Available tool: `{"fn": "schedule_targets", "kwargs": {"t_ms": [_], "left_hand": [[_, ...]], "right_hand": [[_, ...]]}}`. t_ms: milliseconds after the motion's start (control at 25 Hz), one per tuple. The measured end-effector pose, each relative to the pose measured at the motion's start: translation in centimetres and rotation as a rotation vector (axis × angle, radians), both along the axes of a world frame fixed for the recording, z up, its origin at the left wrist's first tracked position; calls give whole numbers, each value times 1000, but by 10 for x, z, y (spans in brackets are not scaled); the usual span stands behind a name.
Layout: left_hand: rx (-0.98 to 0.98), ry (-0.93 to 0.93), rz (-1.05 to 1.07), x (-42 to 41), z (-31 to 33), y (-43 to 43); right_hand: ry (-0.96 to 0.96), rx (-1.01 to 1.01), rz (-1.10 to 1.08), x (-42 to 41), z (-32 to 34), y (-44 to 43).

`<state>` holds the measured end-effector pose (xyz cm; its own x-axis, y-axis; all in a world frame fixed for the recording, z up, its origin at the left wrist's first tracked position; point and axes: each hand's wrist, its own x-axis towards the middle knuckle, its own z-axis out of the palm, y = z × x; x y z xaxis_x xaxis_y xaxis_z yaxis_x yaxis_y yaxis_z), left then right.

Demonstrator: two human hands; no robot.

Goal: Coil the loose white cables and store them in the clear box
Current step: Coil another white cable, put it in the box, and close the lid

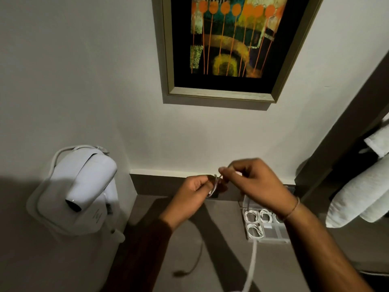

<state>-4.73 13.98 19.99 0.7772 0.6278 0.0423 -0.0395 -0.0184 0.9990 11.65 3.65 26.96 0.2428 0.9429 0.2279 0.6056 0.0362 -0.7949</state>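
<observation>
Two hands work above the grey surface (210,260) in the head view: the left hand (193,191) pinches a small coil of white cable (215,185) between its fingers, and the right hand (250,182), fingers clenched on the same cable, is just beside it, seemingly winding or tucking the end. The coil is held in the air, near the back wall, left of the clear box (266,225).

My judgement of the risk: the loops are small and springy, so if either pinch loosens before the end is secured, the coil could spring open. A loose white cord (252,262) runs from the front of the box toward the bottom edge; a wrist moving across could snag it and drag the box or its contents.

Counted: three coiled white cables lie in the box's compartments, with a fourth possibly half hidden under the right wrist; one coil is in hand; one loose cord lies on the surface. One wall-mounted hair dryer (84,186) hangs at left, one framed painting (231,45) above, and rolled towels (362,194) sit at right.
</observation>
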Motion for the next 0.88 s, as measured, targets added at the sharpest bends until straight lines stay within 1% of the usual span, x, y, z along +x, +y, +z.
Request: {"fn": "schedule_targets", "kwargs": {"t_ms": [80,120,200,240,280,360,440,480,520,560,640,720,760,800,840,880], "left_hand": [[-139,-4,-129,-2,4,1],[-230,-45,-199,-5,7,2],[-376,-177,-307,-9,13,3],[-433,-258,-325,-8,15,4],[-486,-342,-312,-7,17,4],[-564,-496,-213,-1,19,7],[-582,-572,-102,2,19,11],[-545,-547,-42,1,18,14],[-458,-470,37,1,16,16],[-332,-351,114,1,13,17],[-103,-115,198,4,6,15],[-1,25,192,7,-3,10],[-14,58,164,7,-6,8],[-78,58,105,6,-7,6],[-171,38,14,4,-6,4],[-255,18,-89,1,-3,4]], "right_hand": [[-35,47,-47,16,13,16],[-9,56,-65,22,13,25],[107,44,-72,24,-1,38],[167,26,-75,20,-14,41],[228,3,-81,11,-28,40],[335,-63,-89,-12,-61,30],[378,-169,-34,-35,-87,13],[391,-208,1,-44,-95,3],[381,-222,28,-49,-97,-5],[325,-216,43,-49,-94,-13],[85,-182,62,-34,-71,-20],[-139,-124,64,-10,-39,-19],[-202,-81,44,3,-25,-16],[-230,-43,15,15,-12,-11],[-218,-23,-13,25,-3,-4],[-167,-18,-30,32,0,4]]}}
